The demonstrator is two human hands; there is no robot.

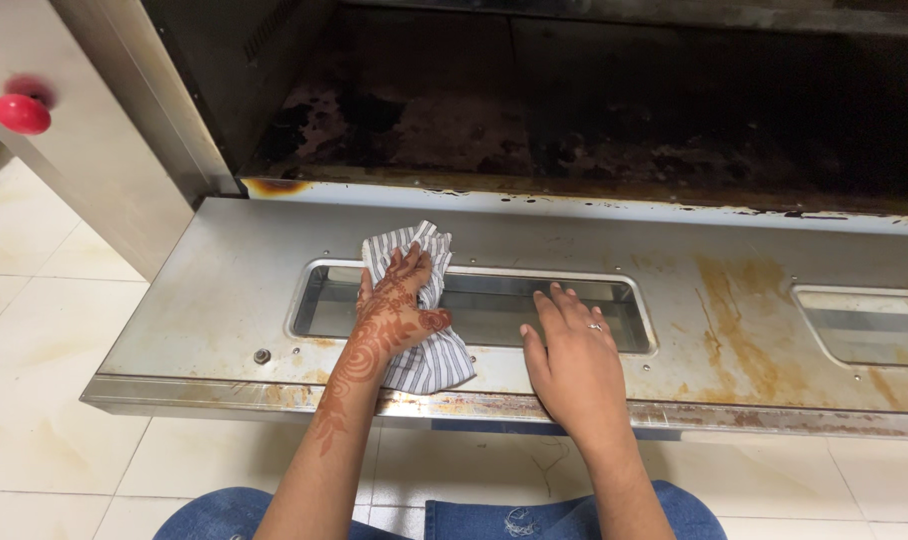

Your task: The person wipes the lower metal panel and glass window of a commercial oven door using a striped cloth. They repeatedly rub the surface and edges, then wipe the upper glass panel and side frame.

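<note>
Oven door (224, 330) lay folded down flat, stainless, rust-stained, with glass window (494, 310) set in it. Striped cloth (424, 355) sat on the window's left end. Left hand (399, 305) pressed on the cloth, fingers spread. Right hand (574, 355) rested flat on the glass, fingers loosely together, holding nothing.

Left hand (394, 305) flat on striped cloth (424, 350) over oven door (194, 300) window; right hand (572, 355) beside, palm down.
</note>
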